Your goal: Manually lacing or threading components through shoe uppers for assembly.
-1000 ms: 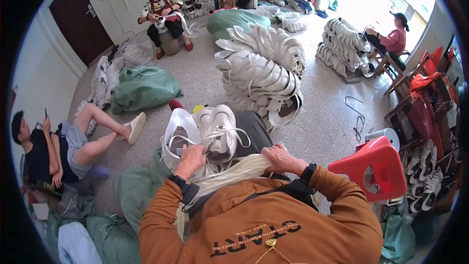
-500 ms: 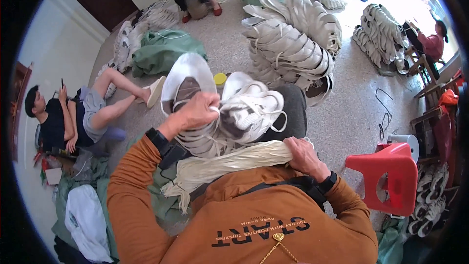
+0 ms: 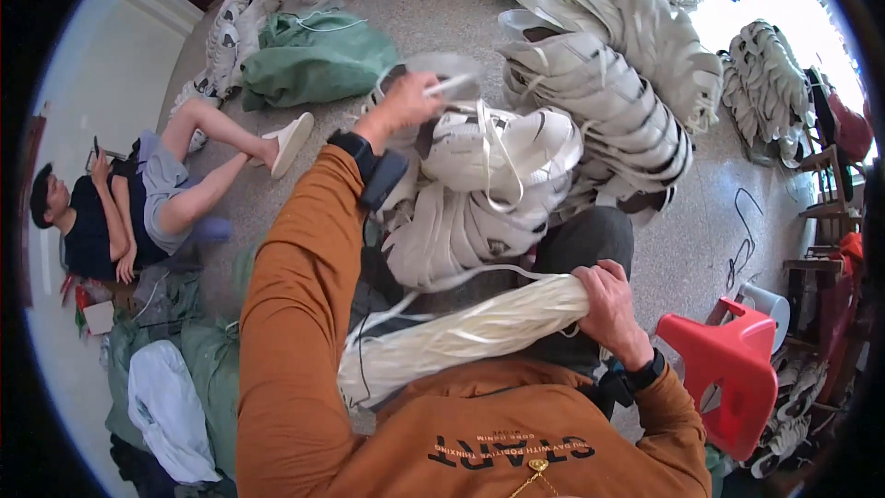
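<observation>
My right hand [image 3: 608, 304] is closed around one end of a thick bundle of cream-white shoelaces [image 3: 461, 332], which lies across my lap. A single loose lace loops above the bundle. Farther forward and left, my left hand [image 3: 406, 106] pinches a white shoelace [image 3: 449, 85] whose end is smeared by motion. Just right of that hand is a white sneaker upper [image 3: 502, 152] with a lace loop hanging over it. Beneath it, a nested stack of grey-white uppers [image 3: 461, 235] rests before my knees. The upper behind my left hand is blurred.
Beyond stand large stacks of shoe uppers [image 3: 599, 111] and a green sack [image 3: 318, 60]. A person [image 3: 111, 212] sits at left with a phone, legs stretched inward. At right are a red plastic stool [image 3: 728, 378], a black cord [image 3: 737, 240] and wooden chairs [image 3: 830, 194].
My left hand has moved forward from beside the uppers. My view has shifted, and a loose lace now arches above the bundle. My right hand keeps its grip on the bundle.
</observation>
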Available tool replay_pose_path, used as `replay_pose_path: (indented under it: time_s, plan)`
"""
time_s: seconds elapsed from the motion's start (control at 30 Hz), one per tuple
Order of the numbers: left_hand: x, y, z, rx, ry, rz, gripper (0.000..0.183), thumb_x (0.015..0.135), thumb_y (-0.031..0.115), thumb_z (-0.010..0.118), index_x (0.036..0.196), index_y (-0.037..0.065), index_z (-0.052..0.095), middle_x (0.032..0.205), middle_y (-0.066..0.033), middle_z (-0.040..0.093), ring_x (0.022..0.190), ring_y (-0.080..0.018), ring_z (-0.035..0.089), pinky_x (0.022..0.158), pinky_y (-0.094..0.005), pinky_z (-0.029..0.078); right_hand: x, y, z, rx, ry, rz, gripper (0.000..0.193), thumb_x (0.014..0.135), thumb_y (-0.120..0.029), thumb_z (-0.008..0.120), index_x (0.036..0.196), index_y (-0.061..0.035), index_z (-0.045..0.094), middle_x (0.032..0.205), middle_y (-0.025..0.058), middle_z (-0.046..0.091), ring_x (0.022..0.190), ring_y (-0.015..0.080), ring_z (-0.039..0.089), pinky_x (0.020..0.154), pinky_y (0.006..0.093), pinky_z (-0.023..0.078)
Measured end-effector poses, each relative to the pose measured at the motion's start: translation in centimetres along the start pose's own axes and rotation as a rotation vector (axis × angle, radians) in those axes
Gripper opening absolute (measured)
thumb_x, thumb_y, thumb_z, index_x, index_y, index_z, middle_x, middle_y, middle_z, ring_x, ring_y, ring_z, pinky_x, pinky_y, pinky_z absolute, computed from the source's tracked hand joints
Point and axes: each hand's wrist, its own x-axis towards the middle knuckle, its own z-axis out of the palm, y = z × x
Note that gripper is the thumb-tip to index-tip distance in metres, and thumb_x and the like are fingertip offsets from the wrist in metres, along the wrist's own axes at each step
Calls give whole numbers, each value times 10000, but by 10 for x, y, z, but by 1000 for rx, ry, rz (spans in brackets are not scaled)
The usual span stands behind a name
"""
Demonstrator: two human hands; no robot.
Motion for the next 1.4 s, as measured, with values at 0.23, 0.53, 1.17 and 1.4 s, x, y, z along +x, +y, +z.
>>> replay_pose_path:
  time_s: [0.23,0.53,1.17,1.4]
  plan:
    - [21,-48,56,23,-323,39,199,864,169,664,991,18,648,935,-216,674,901,-375,665,770,-440,519,50,44,6,14,-379,-53,572,602,-98,691,1157,-19,576,849,107,579,829,302,619,955,477,458]
    - [14,-57,80,-113,-418,88,176,904,190,651,989,46,597,815,-137,596,799,-345,625,703,-452,491,69,71,-2,439,-924,242,693,715,-254,695,1350,-23,541,1294,167,610,1167,363,606,1027,510,441]
    - [-237,83,-6,-186,-105,-682,572,898,156,640,1378,-52,409,1403,-274,459,1272,-432,467,1099,-470,348,72,-13,-39,261,-750,295,553,633,-151,737,1133,-8,552,930,133,620,930,333,635,968,457,481]
    - [-268,149,-43,-1991,-1136,-1736,427,1061,283,485,1394,17,517,1166,-116,678,1113,-213,623,964,-372,485,68,-35,-77,225,-598,590,431,676,-76,692,1081,-52,549,922,176,651,890,398,647,774,494,527]
